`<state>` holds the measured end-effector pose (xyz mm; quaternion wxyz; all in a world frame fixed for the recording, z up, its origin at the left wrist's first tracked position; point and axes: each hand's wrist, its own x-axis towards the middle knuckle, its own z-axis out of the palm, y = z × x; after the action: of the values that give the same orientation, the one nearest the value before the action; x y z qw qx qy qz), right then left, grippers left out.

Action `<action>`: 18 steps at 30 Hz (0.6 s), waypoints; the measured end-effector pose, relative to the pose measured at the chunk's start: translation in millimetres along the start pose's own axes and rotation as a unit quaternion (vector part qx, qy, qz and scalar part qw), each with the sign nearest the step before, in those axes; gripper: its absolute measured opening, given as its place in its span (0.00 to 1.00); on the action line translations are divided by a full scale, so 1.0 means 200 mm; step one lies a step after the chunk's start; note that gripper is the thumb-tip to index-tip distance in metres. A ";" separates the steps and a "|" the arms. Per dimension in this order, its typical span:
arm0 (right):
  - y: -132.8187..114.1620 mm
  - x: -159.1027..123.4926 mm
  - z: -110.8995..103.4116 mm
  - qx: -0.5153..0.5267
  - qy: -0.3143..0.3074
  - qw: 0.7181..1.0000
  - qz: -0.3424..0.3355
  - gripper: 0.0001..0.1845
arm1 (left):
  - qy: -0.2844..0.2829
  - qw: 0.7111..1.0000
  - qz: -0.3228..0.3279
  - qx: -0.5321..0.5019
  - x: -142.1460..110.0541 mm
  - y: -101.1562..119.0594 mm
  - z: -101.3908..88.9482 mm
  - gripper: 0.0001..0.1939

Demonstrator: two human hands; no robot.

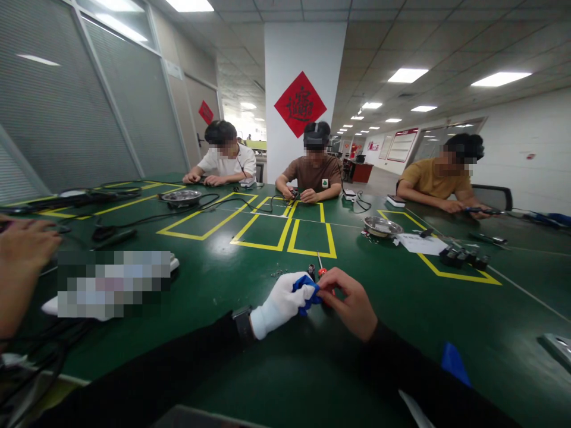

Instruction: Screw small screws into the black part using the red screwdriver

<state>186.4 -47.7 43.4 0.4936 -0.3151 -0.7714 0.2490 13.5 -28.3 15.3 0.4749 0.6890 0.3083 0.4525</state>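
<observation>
My left hand (282, 302), in a white glove, is closed around a crumpled blue cloth (305, 293). Bare fingers of my right hand (352, 300) pinch the right side of the same cloth, so both hands meet over it. What the folds may cover is hidden. Just beyond my hands lies a screwdriver (322, 271) with a red handle, its shaft pointing away from me. Beside it stands a small dark metal part (311, 270), whose kind I cannot make out. Several tiny screws (279, 273) are scattered on the green table left of it.
Three people sit across the green table (214, 273), working with their hands; another person's hand (27, 244) reaches in at left. Metal bowls (382, 226) (181, 197), black parts (461, 257), a paper sheet (422, 244) and cables (214, 205) lie around. Yellow tape marks rectangles.
</observation>
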 end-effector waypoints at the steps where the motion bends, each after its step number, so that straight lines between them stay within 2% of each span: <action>1: 0.01 0.00 0.01 0.010 -0.009 1.000 0.009 0.02 | 0.006 1.000 -0.007 0.003 0.00 0.00 0.00 0.20; 4: 0.02 0.00 0.03 0.054 -0.022 0.997 0.041 0.04 | 0.039 0.999 0.004 0.035 0.00 0.03 0.00 0.20; 7: 0.04 0.01 0.02 0.049 0.020 0.997 0.052 0.05 | 0.123 0.985 0.065 0.098 0.02 0.05 -0.03 0.21; 8: 0.05 0.01 0.01 0.008 0.048 0.998 0.039 0.04 | 0.164 0.977 0.080 0.111 0.03 0.05 -0.04 0.21; 9: 0.06 0.01 0.00 -0.046 0.046 0.998 0.022 0.03 | 0.198 0.969 0.093 0.111 0.04 0.05 -0.06 0.20; 12: 0.10 0.01 -0.05 -0.168 -0.043 0.985 -0.014 0.02 | 0.255 0.952 0.108 0.129 0.09 0.03 -0.15 0.19; 14: 0.13 0.00 -0.06 -0.208 -0.067 0.976 -0.005 0.03 | 0.284 0.940 0.094 0.163 0.12 0.00 -0.23 0.20; 16: 0.15 0.00 -0.06 -0.218 -0.074 0.973 -0.001 0.03 | 0.304 0.929 0.047 0.207 0.14 -0.03 -0.34 0.21; 18: 0.16 0.00 -0.05 -0.220 -0.075 0.973 -0.005 0.02 | 0.285 0.928 -0.005 0.241 0.16 -0.07 -0.45 0.20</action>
<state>204.0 -25.2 26.0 0.3540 -0.3925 -0.8437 0.0933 -56.7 37.1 25.5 0.1887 0.6230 0.5336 0.5400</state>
